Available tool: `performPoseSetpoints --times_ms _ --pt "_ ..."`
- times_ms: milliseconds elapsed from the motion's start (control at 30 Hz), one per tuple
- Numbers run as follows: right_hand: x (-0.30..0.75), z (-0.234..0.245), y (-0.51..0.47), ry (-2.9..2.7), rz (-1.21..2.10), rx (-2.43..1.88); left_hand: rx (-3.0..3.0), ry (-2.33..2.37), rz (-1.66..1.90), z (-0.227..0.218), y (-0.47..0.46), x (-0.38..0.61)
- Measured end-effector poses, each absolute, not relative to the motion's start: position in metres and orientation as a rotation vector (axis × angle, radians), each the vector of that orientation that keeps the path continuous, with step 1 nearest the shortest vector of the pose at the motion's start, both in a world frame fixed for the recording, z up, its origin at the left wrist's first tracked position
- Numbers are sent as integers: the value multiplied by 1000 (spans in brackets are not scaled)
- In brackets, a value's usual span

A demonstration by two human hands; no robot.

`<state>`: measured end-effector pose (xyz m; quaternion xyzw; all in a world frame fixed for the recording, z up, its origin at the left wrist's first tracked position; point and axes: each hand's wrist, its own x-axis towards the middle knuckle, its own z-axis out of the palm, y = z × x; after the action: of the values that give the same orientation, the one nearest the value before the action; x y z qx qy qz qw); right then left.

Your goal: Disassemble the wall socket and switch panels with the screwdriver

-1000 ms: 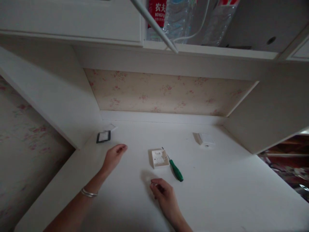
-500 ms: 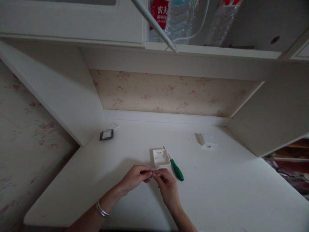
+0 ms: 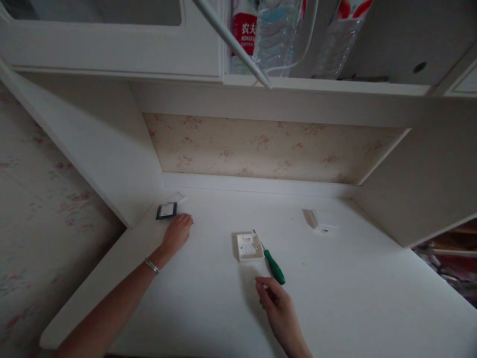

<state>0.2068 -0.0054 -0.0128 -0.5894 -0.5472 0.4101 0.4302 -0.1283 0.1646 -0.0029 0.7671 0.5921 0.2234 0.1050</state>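
Observation:
My left hand (image 3: 179, 230) is low over the white desk at the left, beside a small black-framed object (image 3: 166, 211) whose middle is blurred out. Its fingertips are bunched together; whatever may be in them is too small to make out. My right hand (image 3: 276, 302) hovers near the desk's front with thumb and forefinger pinched; anything between them cannot be made out. Beyond it lies a white square electrical back box (image 3: 250, 247), its hollow side up. A screwdriver with a green handle (image 3: 274, 267) rests along the box's right side, between it and my right hand.
Another white box-shaped piece (image 3: 325, 220) sits at the back right of the desk (image 3: 354, 288). A thin, pale flat piece (image 3: 177, 197) lies behind the black-framed object. Overhead, a shelf holds plastic bottles (image 3: 276, 40), and a white rod (image 3: 234, 42) hangs down in front.
My hands have parted from where their fingertips met in front of the back box. The left has reached forward and left to the black-framed object; the right has drawn slightly back and right.

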Motion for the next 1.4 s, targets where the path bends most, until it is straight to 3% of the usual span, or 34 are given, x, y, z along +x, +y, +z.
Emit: performPoseSetpoints --times_ms 200,600,967,1133,1300,1400 --pt "221 -32 -20 -1350 916 -1543 2533 2234 195 -14 209 -175" --pt "216 -39 -14 -1511 734 -1505 2465 2247 5 -17 275 -217" --pt "212 -37 -13 -1617 675 -1499 2591 2208 -1 -19 248 -243" --pt "212 -37 -15 -1648 697 -1506 2620 2231 177 -13 237 -236" --pt "212 -38 -17 -1626 729 -1516 2612 2208 299 -4 224 -198" --pt "211 -37 -17 -1622 732 -1510 2704 1924 438 -1 195 -140"
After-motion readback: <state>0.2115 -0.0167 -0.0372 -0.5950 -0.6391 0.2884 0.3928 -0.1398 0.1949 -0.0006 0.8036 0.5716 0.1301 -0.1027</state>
